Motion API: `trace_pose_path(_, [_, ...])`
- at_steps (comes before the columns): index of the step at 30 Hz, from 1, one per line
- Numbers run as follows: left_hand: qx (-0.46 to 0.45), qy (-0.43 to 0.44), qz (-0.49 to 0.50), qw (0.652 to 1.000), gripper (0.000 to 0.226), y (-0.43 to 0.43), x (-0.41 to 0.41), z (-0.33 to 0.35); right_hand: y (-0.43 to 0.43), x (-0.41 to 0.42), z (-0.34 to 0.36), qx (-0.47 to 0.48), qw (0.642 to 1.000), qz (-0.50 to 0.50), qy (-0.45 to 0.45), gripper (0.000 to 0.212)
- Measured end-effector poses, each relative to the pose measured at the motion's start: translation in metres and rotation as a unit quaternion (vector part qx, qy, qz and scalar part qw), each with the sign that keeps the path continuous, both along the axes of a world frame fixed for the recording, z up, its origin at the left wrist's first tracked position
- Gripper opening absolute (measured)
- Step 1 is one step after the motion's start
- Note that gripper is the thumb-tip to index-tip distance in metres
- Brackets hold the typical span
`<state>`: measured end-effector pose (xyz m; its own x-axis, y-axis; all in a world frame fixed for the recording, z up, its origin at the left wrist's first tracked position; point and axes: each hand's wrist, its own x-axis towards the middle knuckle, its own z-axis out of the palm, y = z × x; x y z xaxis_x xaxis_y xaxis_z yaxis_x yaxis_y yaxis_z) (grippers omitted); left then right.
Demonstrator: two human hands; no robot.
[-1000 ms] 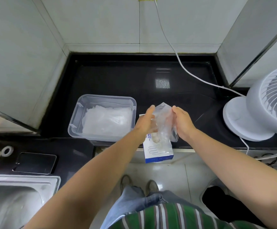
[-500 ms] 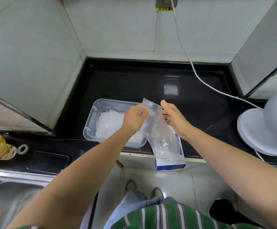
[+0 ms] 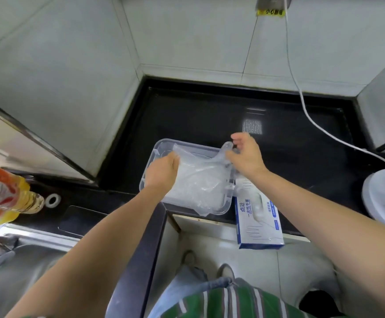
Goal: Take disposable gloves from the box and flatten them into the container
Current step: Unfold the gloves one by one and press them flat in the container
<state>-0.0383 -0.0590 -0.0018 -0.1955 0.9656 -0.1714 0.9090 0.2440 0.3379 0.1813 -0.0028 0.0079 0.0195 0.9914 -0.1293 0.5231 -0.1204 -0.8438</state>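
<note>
— At the fingertips, how many things?
— One clear glove (image 3: 200,177): left hand (image 3: 163,172) fingers curled on one edge, right hand (image 3: 246,157) pinching the other.
— Below?
— One clear container (image 3: 161,144) under the stretched glove, holding a glove pile (image 3: 177,195); one box (image 3: 259,226) just beside it — on one black counter (image 3: 210,115).

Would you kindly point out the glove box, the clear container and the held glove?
glove box (image 3: 259,216): head view, on its printed top face.
container (image 3: 164,140): head view, on its far left rim corner.
glove (image 3: 200,176): head view, on its stretched middle.
</note>
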Motion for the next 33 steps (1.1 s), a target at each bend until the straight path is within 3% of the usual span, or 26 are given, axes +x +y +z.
trace_pose_path(2, [-0.004, 0.022, 0.002, 1.000, 0.028, 0.003, -0.006, -0.004, -0.004, -0.017, 0.004, 0.166, 0.984, 0.050, -0.042, 0.034])
trace_pose_path(4, [-0.015, 0.037, -0.001, 0.999, 0.028, 0.006, -0.005, -0.004, -0.008, -0.034, 0.003, 0.227, 0.962, 0.145, -0.038, 0.024])
trace_pose_path(6, [-0.033, 0.053, -0.005, 0.998, 0.024, 0.011, -0.004, -0.006, -0.011, -0.049, -0.010, 0.130, 0.960, 0.248, -0.031, 0.021])
trace_pose_path(8, [-0.042, 0.061, -0.012, 0.997, 0.027, 0.016, -0.004, -0.009, -0.013, -0.057, -0.030, 0.014, 0.945, 0.313, -0.091, 0.023])
trace_pose_path(10, [-0.052, 0.082, -0.028, 0.995, 0.030, 0.020, -0.005, -0.012, -0.015, -0.061, -0.045, -0.064, 0.926, 0.330, -0.172, 0.032])
trace_pose_path(13, [-0.065, 0.119, -0.042, 0.990, 0.046, 0.021, -0.006, -0.019, -0.017, -0.068, -0.054, -0.165, 0.891, 0.359, -0.225, 0.056])
trace_pose_path(17, [0.025, 0.128, -0.051, 0.990, 0.042, 0.024, -0.004, -0.023, -0.018, -0.074, -0.062, -0.224, 0.874, 0.366, -0.229, 0.081])
trace_pose_path(20, [0.093, 0.111, -0.147, 0.978, 0.034, 0.027, 0.002, -0.020, -0.018, -0.077, -0.066, -0.232, 0.873, 0.365, -0.225, 0.089])
trace_pose_path(23, [-0.025, 0.084, -0.195, 0.977, 0.037, 0.027, 0.014, -0.028, -0.015, -0.081, -0.067, -0.259, 0.867, 0.365, -0.217, 0.088])
trace_pose_path(26, [-0.176, 0.022, -0.123, 0.976, 0.061, 0.028, 0.013, -0.049, -0.012, -0.081, -0.067, -0.296, 0.865, 0.358, -0.189, 0.100])
trace_pose_path(30, [-0.247, 0.003, -0.119, 0.962, 0.086, 0.032, 0.005, -0.066, -0.010, -0.079, -0.063, -0.308, 0.885, 0.310, -0.164, 0.101])
trace_pose_path(33, [-0.269, 0.028, -0.132, 0.954, 0.083, 0.031, 0.002, -0.071, -0.011, -0.077, -0.067, -0.288, 0.892, 0.272, -0.217, 0.095])
